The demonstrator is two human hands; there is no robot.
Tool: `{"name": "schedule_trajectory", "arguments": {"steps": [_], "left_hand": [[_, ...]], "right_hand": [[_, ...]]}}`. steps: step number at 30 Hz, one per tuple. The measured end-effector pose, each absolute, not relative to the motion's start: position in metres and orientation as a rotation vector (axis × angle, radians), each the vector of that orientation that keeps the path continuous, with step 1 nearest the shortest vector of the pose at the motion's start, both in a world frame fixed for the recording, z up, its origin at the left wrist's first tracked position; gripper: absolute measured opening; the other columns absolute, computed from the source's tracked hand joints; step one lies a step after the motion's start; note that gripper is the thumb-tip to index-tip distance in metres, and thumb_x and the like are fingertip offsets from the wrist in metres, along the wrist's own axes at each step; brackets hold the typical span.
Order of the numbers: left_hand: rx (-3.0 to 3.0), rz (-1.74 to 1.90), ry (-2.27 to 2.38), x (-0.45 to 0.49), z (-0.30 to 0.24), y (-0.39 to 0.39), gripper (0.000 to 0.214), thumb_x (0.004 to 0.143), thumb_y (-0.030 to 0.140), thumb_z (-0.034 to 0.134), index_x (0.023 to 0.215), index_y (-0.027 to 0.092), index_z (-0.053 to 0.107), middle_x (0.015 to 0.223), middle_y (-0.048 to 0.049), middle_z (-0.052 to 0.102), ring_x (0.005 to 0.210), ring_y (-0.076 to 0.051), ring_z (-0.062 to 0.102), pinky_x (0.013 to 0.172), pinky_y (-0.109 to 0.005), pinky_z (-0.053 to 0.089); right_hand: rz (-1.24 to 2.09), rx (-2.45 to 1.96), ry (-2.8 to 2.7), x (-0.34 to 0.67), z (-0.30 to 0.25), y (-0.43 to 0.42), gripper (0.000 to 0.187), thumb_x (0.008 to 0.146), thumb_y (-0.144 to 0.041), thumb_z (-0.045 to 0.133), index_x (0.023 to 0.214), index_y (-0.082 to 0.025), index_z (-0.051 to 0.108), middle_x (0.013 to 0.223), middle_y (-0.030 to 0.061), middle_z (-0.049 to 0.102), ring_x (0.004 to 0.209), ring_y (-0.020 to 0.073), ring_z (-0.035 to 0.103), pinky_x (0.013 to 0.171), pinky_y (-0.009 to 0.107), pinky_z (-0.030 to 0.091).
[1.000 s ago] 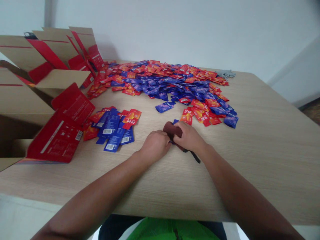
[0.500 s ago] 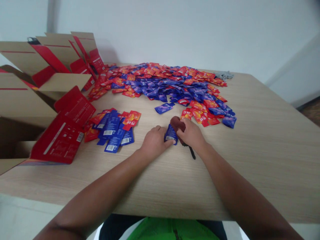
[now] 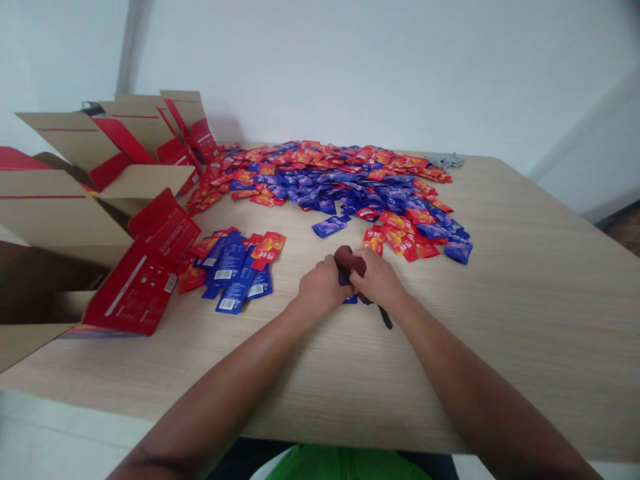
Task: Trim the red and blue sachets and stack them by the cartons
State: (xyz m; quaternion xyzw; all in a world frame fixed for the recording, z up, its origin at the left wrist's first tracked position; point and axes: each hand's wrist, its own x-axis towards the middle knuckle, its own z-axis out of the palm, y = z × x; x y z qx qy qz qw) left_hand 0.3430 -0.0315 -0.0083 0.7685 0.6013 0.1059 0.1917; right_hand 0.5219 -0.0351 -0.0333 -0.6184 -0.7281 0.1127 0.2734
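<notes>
My left hand (image 3: 322, 287) is closed, its fingers curled at the edge of a blue sachet (image 3: 351, 299); most of that sachet is hidden under the hands. My right hand (image 3: 381, 277) grips a dark maroon object (image 3: 345, 256) with a thin black tail (image 3: 385, 317), whose kind I cannot make out. It lies over the sachet, against the fingers of my left hand. Just beyond the hands lies a single blue sachet (image 3: 330, 226). Left of them is a small heap of blue and red sachets, with a red-orange sachet (image 3: 269, 249) on top.
Open cardboard boxes with red flaps (image 3: 131, 288) stand along the left side of the table (image 3: 530, 320). A wide pile of red and blue sachets (image 3: 320, 183) spreads across the back. Grey cloth-like material (image 3: 446, 161) lies at the far right end of the pile.
My left hand has moved in against the maroon object and its fingers have curled. More of the blue sachet is now covered. The whole view has shifted slightly.
</notes>
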Motion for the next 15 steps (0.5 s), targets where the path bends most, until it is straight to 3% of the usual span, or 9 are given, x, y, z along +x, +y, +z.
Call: {"name": "schedule_trajectory", "arguments": {"steps": [4,9,15], "left_hand": [[2.194,0.159,1.733,0.334,-0.005,-0.024,0.06,0.074,0.066,0.081,0.111,0.021,0.065,0.113,-0.0161,0.078,0.1,-0.034,0.077,0.072,-0.035,0.052],[2.156,0.155,1.622,0.303,0.0,-0.006,0.031,0.084,0.049,0.073,0.099,0.021,0.07,0.102,-0.0112,0.08,0.092,-0.028,0.076,0.068,-0.032,0.049],[2.008,0.357,1.968,0.223,0.021,0.024,0.038,0.088,0.049,0.069,0.111,0.019,0.072,0.104,-0.0104,0.079,0.097,-0.029,0.076,0.079,-0.035,0.054]], "right_hand": [[0.26,-1.741,-1.905,0.526,-0.034,-0.033,0.033,0.089,-0.027,0.067,0.121,-0.022,0.065,0.115,0.0106,0.074,0.1,0.029,0.07,0.084,0.038,0.05],[0.2,-1.784,-1.825,0.532,-0.037,-0.029,0.03,0.09,-0.028,0.066,0.12,-0.022,0.066,0.114,0.0112,0.075,0.1,0.0298,0.071,0.086,0.039,0.052],[0.209,-1.765,-1.818,0.534,-0.041,-0.028,0.034,0.089,-0.028,0.068,0.123,-0.023,0.065,0.117,0.0106,0.075,0.104,0.0294,0.07,0.088,0.039,0.052]]}}
